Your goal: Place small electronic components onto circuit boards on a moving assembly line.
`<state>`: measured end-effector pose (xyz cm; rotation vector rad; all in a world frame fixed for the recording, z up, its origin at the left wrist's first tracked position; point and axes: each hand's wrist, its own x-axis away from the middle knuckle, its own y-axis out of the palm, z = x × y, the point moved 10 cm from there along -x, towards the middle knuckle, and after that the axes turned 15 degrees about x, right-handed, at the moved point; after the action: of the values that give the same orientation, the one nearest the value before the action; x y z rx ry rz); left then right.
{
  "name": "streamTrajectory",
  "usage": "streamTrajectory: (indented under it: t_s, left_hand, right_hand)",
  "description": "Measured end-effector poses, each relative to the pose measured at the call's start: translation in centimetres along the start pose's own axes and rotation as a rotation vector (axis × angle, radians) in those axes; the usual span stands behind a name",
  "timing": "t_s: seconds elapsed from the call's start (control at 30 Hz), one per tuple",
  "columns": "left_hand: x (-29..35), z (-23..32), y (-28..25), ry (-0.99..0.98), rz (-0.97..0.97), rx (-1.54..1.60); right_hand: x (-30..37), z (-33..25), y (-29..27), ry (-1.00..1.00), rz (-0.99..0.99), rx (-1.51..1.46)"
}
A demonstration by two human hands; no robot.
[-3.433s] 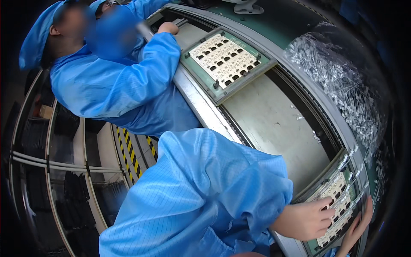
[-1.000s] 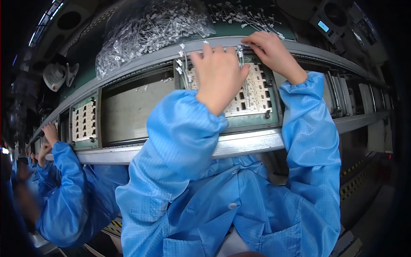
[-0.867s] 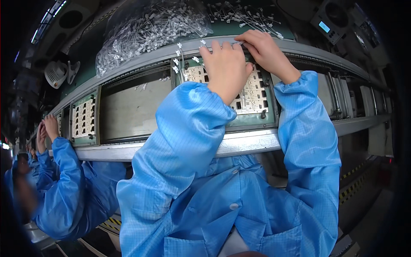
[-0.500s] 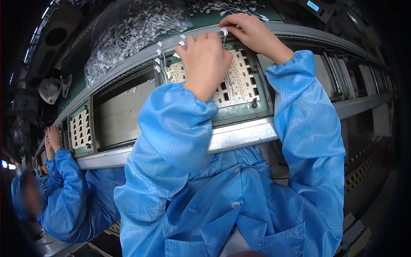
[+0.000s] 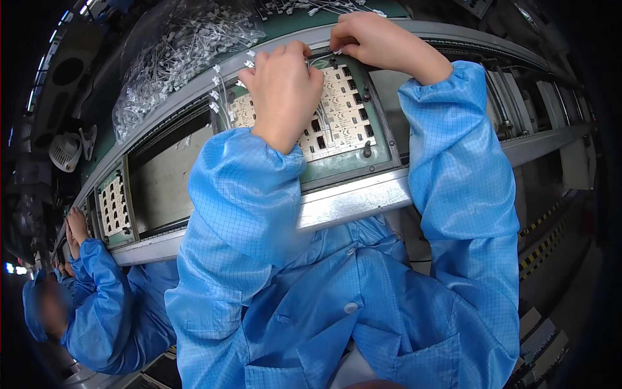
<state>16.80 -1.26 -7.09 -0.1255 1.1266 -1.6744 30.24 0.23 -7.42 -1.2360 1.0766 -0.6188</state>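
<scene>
A panel of pale circuit boards with black components sits in a green carrier on the conveyor before me. My left hand is over the panel with its fingers bent at the far edge; whatever they grip is hidden. My right hand pinches a small white connector on a thin wire, just beyond the carrier's far edge. A wire stretches between the two hands. Left of my left hand, several white-ended wires hang over the far rail, and other wires lie across the panel.
A clear plastic bag of connector wires lies beyond the rail, with loose wires to its right. A small white fan stands at the left. Another board panel is farther left, near a co-worker's hands. The metal near rail crosses before me.
The whole view has shifted, so the panel sits farther left. The connector in my right hand has come lower, toward the carrier's far edge, and its wire now runs sideways instead of hanging down.
</scene>
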Motion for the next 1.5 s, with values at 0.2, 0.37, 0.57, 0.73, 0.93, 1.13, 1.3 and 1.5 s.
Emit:
streamTrajectory:
  t_s: [0.2,0.37,0.57,0.73,0.93,1.13,1.3,1.5]
  left_hand:
    - [-0.4,-0.3,-0.5,0.043,0.089,-0.103]
    - [-0.4,0.3,-0.3,0.107,0.065,-0.124]
    - [-0.4,0.0,-0.1,0.099,0.086,-0.142]
    - [-0.5,-0.3,-0.1,0.091,0.070,-0.122]
    - [-0.3,-0.3,0.2,0.102,0.058,-0.082]
    - [0.0,0.6,-0.6,0.157,0.097,-0.025]
    - [-2.5,-2.9,-6.3,-0.075,0.148,-0.210]
    - [-2.3,-6.7,-4.7,-0.177,0.015,-0.337]
  right_hand:
    - [0.2,-0.3,0.7,0.021,-0.078,0.016]
    - [-0.1,0.7,1.2,0.154,-0.155,-0.004]
    - [-0.4,-2.5,-2.3,0.026,0.198,-0.036]
    - [-0.8,-2.7,-0.8,0.055,0.087,-0.102]
    - [-0.8,-1.8,-0.8,0.028,0.111,-0.003]
    - [-0.5,-2.0,-1.3,0.059,0.015,0.136]
    - [-0.1,-1.8,-2.2,0.084,-0.058,0.168]
    - [-0.5,-2.8,-1.9,0.163,-0.105,0.139]
